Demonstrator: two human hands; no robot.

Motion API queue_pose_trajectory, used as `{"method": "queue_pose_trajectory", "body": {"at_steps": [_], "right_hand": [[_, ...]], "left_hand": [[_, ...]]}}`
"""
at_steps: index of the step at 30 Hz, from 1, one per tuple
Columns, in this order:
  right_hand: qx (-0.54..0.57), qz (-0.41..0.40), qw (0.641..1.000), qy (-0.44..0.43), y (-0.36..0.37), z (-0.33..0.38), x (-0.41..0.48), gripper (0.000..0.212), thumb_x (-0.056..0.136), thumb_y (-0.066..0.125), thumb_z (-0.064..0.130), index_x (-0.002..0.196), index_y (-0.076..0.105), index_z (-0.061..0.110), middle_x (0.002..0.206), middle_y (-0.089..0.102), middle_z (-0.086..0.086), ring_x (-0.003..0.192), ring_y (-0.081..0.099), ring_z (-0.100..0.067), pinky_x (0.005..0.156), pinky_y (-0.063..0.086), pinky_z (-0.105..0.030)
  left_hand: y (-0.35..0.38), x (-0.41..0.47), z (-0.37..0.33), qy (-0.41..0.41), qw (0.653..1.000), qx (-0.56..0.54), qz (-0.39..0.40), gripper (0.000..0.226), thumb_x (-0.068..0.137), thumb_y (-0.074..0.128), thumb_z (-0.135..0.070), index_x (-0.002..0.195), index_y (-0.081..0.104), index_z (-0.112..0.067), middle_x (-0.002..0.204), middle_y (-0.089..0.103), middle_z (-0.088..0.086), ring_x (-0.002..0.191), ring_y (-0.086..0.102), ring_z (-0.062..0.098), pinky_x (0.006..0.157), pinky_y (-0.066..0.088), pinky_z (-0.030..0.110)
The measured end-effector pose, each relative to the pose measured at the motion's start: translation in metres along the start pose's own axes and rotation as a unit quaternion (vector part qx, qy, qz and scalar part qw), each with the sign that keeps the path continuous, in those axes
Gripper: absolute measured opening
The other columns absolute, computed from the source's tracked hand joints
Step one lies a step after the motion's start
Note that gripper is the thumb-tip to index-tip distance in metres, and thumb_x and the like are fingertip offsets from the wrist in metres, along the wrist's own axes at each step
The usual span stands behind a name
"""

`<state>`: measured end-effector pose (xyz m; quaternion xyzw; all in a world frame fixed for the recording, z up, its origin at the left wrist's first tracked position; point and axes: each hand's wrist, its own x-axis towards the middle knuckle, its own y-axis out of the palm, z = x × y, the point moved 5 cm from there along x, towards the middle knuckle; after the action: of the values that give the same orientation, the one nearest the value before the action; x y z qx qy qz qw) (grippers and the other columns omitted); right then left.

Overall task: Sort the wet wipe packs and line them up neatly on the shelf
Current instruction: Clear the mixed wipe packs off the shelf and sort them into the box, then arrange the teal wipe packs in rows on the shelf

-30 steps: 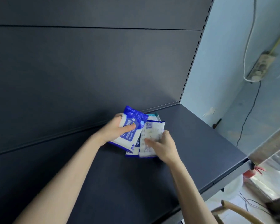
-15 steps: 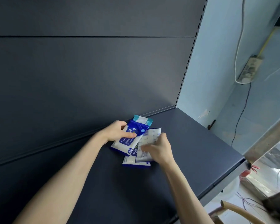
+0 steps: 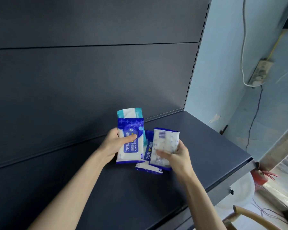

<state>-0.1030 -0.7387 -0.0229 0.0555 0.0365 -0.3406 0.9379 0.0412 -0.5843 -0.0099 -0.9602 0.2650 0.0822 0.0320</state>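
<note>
My left hand [image 3: 114, 144] grips a blue-and-white alcohol wipe pack [image 3: 130, 146] upright, its printed front facing me. A teal-and-white pack [image 3: 129, 112] stands right behind it, only its top showing. My right hand [image 3: 176, 156] holds another blue-and-white pack [image 3: 165, 141] with its barcode back facing me. Between the two, a third blue pack [image 3: 148, 156] lies lower, partly covered by both. All sit over the dark shelf [image 3: 198, 146], close to its back panel.
The shelf's right end meets a pale blue wall [image 3: 223, 80] with a power strip [image 3: 259, 72] and hanging cables. Below the shelf's front edge [image 3: 223, 185] are a white tub [image 3: 239, 190], a red object and a curved wooden chair back [image 3: 256, 216].
Both hands have tilted their packs up from lying flat. The left pack now stands upright, and the teal pack shows above it. The camera has tipped slightly.
</note>
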Motion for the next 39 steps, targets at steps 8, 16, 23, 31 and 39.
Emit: {"method": "queue_pose_trajectory", "body": {"at_steps": [8, 16, 23, 31, 39], "right_hand": [[0.098, 0.024, 0.995, -0.015, -0.009, 0.021, -0.073, 0.023, 0.08, 0.067, -0.005, 0.1, 0.064, 0.007, 0.094, 0.074, -0.011, 0.081, 0.072, -0.027, 0.068, 0.06, -0.038], [0.078, -0.066, 0.994, -0.039, -0.045, -0.01, -0.198, 0.037, 0.079, 0.071, 0.005, 0.111, 0.055, 0.016, 0.102, 0.072, -0.003, 0.09, 0.071, -0.021, 0.075, 0.059, -0.04], [0.095, -0.197, 0.975, -0.034, -0.128, -0.041, -0.315, 0.043, 0.078, 0.071, 0.006, 0.116, 0.054, 0.016, 0.103, 0.072, -0.005, 0.092, 0.071, -0.024, 0.074, 0.059, -0.04], [0.144, -0.32, 0.936, 0.003, -0.247, -0.098, -0.465, 0.043, 0.08, 0.063, 0.021, 0.119, 0.048, 0.013, 0.11, 0.069, -0.013, 0.099, 0.067, -0.031, 0.079, 0.057, -0.045], [0.15, -0.393, 0.901, 0.108, -0.347, -0.179, -0.581, 0.036, 0.087, 0.062, 0.01, 0.12, 0.048, 0.011, 0.11, 0.069, -0.012, 0.095, 0.07, -0.028, 0.069, 0.06, -0.037]], "left_hand": [[0.003, -0.081, -0.006, 0.026, 0.997, -0.034, 0.064, 0.029, 0.083, 0.067, -0.018, 0.107, 0.061, -0.004, 0.099, 0.072, 0.009, 0.086, 0.07, 0.019, 0.076, 0.057, 0.032], [0.035, -0.192, 0.02, 0.021, 0.98, -0.024, 0.197, 0.04, 0.077, 0.066, -0.021, 0.111, 0.06, 0.0, 0.102, 0.072, 0.013, 0.091, 0.07, 0.027, 0.075, 0.058, 0.033], [0.116, -0.274, 0.063, -0.012, 0.958, 0.003, 0.286, 0.037, 0.073, 0.07, -0.029, 0.104, 0.063, -0.01, 0.099, 0.073, 0.011, 0.09, 0.07, 0.028, 0.083, 0.055, 0.044], [0.245, -0.384, 0.13, -0.048, 0.916, 0.042, 0.397, 0.03, 0.083, 0.068, -0.021, 0.11, 0.054, -0.019, 0.094, 0.074, 0.002, 0.082, 0.072, 0.018, 0.064, 0.058, 0.027], [0.335, -0.491, 0.247, -0.172, 0.884, 0.074, 0.428, 0.037, 0.087, 0.065, -0.018, 0.12, 0.049, -0.014, 0.103, 0.071, 0.006, 0.086, 0.071, 0.019, 0.062, 0.056, 0.027]]}}
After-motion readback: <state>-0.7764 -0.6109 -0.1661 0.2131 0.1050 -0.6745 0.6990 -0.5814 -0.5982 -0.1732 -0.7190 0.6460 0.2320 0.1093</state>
